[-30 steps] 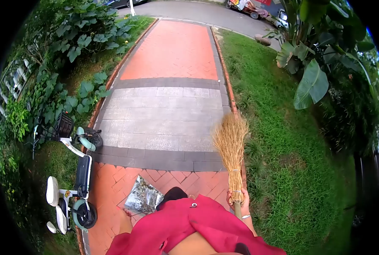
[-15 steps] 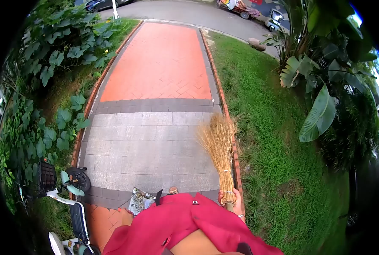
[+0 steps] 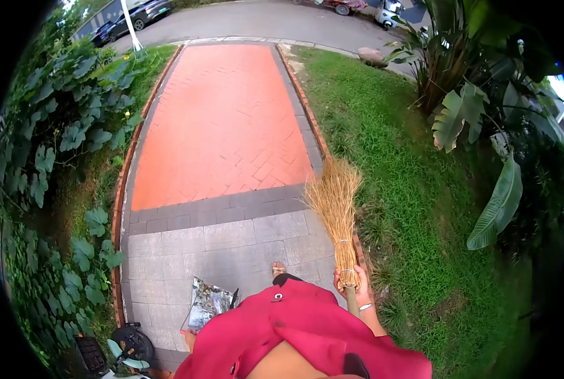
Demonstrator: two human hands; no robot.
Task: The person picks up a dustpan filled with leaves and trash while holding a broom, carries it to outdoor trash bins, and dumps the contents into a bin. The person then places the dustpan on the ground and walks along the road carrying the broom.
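My right hand (image 3: 350, 278) is wrapped around a straw broom (image 3: 333, 208), gripping it where the bound straw meets its stick handle. The bristles point forward and fan out over the path's right edge, close to the brick border. Low on the left, my left hand (image 3: 192, 333) is at the near edge of a shiny metal dustpan (image 3: 207, 304), whose surface mirrors the greenery. Part of that hand and the pan's right side are hidden by my red clothing (image 3: 294, 328). One sandalled foot (image 3: 278, 269) shows on the grey paving.
The path runs ahead from grey slabs (image 3: 231, 252) to orange brick paving (image 3: 225, 120), then a road (image 3: 244, 20). Grass (image 3: 395, 158) and broad-leaved plants line the right, leafy vines (image 3: 73, 132) the left. A parked bike (image 3: 127, 354) stands at lower left. Cars are parked beyond.
I have moved forward along the path: the bike has slid down and back, and the orange paving is nearer. Broom and dustpan stay in my hands.
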